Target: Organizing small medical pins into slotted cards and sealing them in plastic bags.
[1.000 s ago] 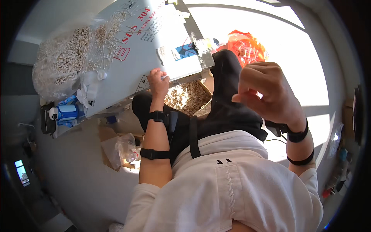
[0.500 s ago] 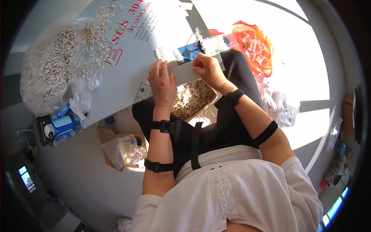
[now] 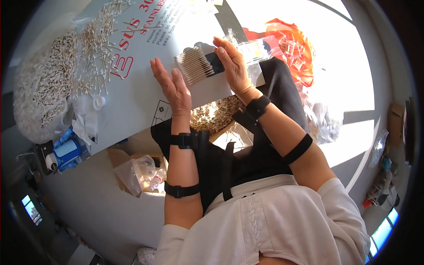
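Sunlight is washing over the white printed sheet [image 3: 132,95] covering our surface, where loose cotton swabs [image 3: 95,48] are lying scattered toward ten o'clock. We are pressing a neat row of swabs [image 3: 194,65] between our two flat palms at twelve o'clock. Our left hand [image 3: 173,88] is standing edge-on, fingers straight and open, touching the row's near end. Our right hand [image 3: 233,66] is bracing the far end, fingers extended, gripping nothing. Orange plastic [image 3: 293,48] is bunching at one o'clock.
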Motion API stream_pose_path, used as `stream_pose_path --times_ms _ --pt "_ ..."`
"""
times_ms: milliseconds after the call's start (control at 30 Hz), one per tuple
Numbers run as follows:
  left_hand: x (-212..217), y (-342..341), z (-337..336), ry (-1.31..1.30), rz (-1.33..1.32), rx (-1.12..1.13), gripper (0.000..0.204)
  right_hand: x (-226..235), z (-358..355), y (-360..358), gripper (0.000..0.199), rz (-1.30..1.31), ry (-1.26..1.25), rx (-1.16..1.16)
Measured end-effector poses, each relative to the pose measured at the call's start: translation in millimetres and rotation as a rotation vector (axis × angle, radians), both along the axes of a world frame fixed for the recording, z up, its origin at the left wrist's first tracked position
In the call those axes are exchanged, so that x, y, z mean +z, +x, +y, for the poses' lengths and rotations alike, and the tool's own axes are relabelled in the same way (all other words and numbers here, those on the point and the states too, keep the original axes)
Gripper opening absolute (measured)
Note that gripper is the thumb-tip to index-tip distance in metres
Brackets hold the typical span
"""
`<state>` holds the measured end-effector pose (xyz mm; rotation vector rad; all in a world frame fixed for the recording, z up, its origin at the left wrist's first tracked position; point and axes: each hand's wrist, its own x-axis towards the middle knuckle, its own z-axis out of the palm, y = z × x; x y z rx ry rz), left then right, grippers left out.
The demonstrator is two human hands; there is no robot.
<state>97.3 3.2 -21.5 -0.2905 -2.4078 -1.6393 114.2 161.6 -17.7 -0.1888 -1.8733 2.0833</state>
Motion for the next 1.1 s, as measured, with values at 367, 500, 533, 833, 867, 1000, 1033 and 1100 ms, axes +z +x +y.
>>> stream_pose_path --times_ms 367,500,533,833,867,1000,1033,1100 --pt "1 -31 25 0.349 -0.104 0.01 0.064 -3 -23 -28 0.041 0.03 0.113 0.02" --pt "9 -32 18 0.347 -0.132 0.015 0.059 -4 -24 -27 0.038 0.035 0.145 -0.013" --pt "14 -30 8 0.2 -0.027 -0.023 0.056 -5 -24 -26 0.037 -0.01 0.109 -0.012" --pt "172 31 -15 -0.177 0.162 -0.876 0.036 6 3 8 0.023 -0.055 -0.16 0.231" --pt "176 38 -4 -0.139 0.16 -0.867 0.035 -10 11 11 0.02 -0.116 0.015 0.122" --pt "181 42 -5 -0.071 0.114 -0.877 0.032 -20 15 3 0.012 -0.04 0.14 0.002" --pt "181 47 -8 -0.056 0.084 -0.878 0.032 -33 12 4 0.013 0.01 0.168 0.007" --pt "183 57 -10 -0.005 0.031 -0.879 0.03 -13 11 8 0.014 0.001 0.172 0.026"
